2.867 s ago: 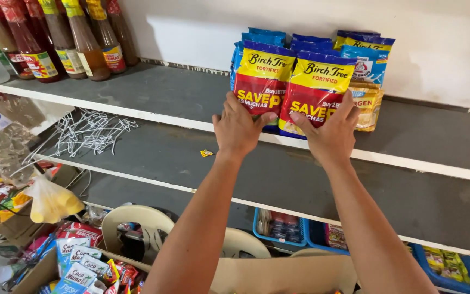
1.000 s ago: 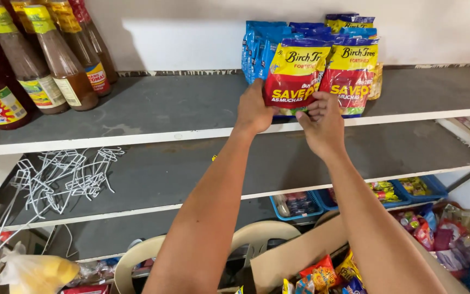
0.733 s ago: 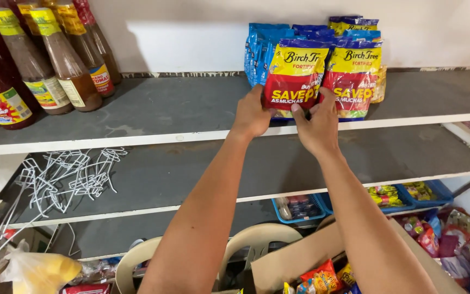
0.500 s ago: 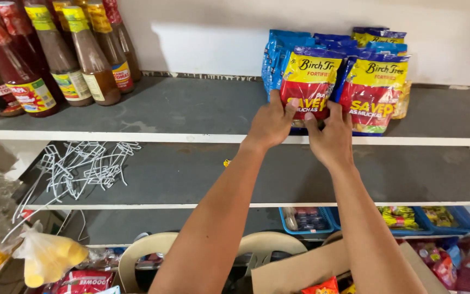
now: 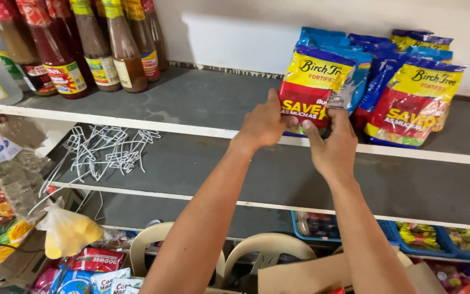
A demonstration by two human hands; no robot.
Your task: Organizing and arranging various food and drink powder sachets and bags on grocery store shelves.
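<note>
Red-and-yellow pouch gripped at the shelf edge

Red, yellow and blue foil pouch (image 5: 312, 90) standing upright near the front edge of the top grey shelf (image 5: 202, 103), gripped low down from both sides. Left hand (image 5: 262, 122) closed on its lower left corner, thumb up along the side; right hand (image 5: 333, 144) closed on its lower right corner, fingers curled against the front. Just beside it to the right, a second matching pouch (image 5: 414, 103), upright and untouched, with blue packets (image 5: 365, 54) stacked behind both against the white wall. Far left on the same shelf, a row of brown and red sauce bottles (image 5: 99, 49), well apart from the hands. One shelf lower, a loose heap of white wire hooks (image 5: 107, 152). Below that, blue baskets (image 5: 393, 234) of small packets, cream plastic chair backs (image 5: 267, 247), a clear bag of yellow items (image 5: 69, 234) and assorted snack packs (image 5: 96, 267) at lower left
</note>
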